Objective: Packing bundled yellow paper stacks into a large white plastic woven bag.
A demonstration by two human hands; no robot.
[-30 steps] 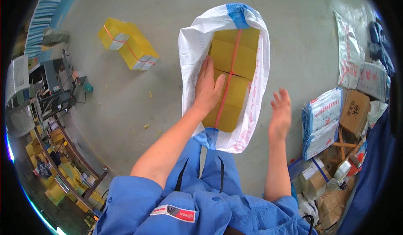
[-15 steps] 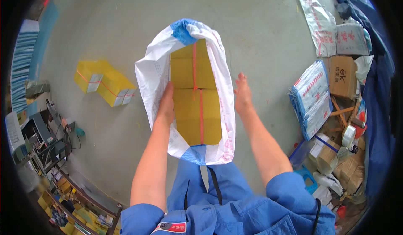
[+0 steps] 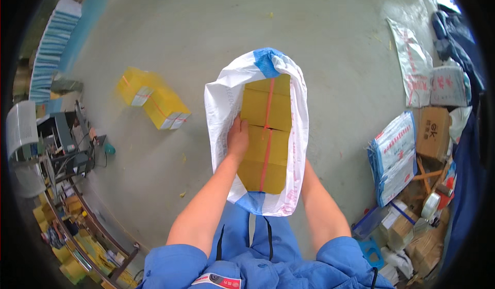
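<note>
The step in hand seems to be settling the tied yellow packs (image 3: 280, 152) inside the white sack (image 3: 220, 111). The left hand (image 3: 237, 138) lies inside along their left side, its grip unclear; the right hand is hidden by the sack, so I cannot tell its state. The next move calls for even support.

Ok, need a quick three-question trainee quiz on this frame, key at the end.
1. True or false: the left hand is inside the mouth of the white sack.
2. Pick one: the strap on the yellow bundle in the sack is (a) green, (b) red, (c) black.
3. Fill in: the right hand is hidden behind the ____.

Key: 1. true; 2. b; 3. sack.
</note>
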